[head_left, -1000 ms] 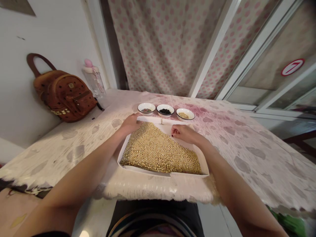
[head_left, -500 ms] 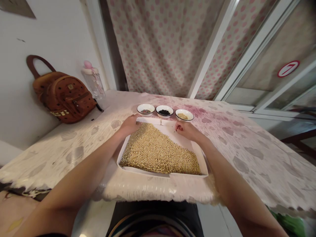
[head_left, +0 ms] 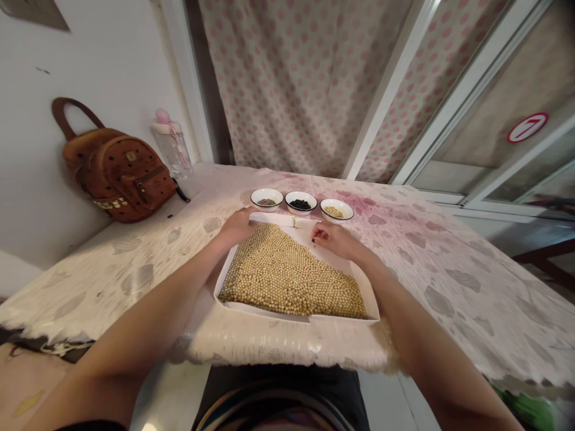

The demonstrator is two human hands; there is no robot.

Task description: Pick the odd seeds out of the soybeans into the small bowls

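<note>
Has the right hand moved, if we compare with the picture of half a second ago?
Yes: judged against the rightmost bowl, the right hand has shifted slightly to the left.

A white wall [head_left: 117, 66] is rising on the left, and a pink-dotted curtain [head_left: 305, 78] is hanging behind the cloth-covered surface [head_left: 449, 263]. White frames [head_left: 392, 90] are slanting across the right, where a round, red-rimmed sign [head_left: 528, 127] is showing on a glass pane [head_left: 487, 114]. Light is glinting along the near edge of the surface. Dark brown furniture [head_left: 545, 257] is standing at the far right, and pale floor [head_left: 171, 392] is showing below.
</note>
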